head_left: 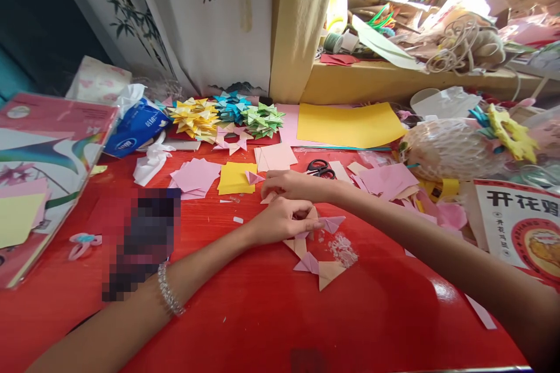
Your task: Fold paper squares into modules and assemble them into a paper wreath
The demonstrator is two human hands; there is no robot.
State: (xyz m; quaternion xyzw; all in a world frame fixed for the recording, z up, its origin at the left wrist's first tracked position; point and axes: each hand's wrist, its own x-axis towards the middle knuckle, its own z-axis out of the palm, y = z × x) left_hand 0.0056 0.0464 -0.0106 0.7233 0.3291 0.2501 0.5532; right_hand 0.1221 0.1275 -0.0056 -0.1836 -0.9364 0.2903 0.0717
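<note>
My left hand (284,220), with a clear beaded bracelet (168,290) on its wrist, is closed, thumb and finger pinching folded paper pieces in pink and peach. Part of that paper is hidden under the hand. Just beyond it, my right hand (286,185) reaches across from the right, its fingers curled down on a peach folded paper piece (268,199). Close to those fingertips, a small pink folded piece (254,177) lies on a stack of yellow paper (231,179). A pink folded piece (307,263) and a peach one (331,273) lie in front of my left hand.
Pink paper squares (195,178), pale sheets (275,157) and black-handled scissors (321,168) lie behind the hands. Yellow (193,118), blue and green (263,120) folded paper rings stand at the back. Left are a tissue pack (136,126) and a large book (94,140).
</note>
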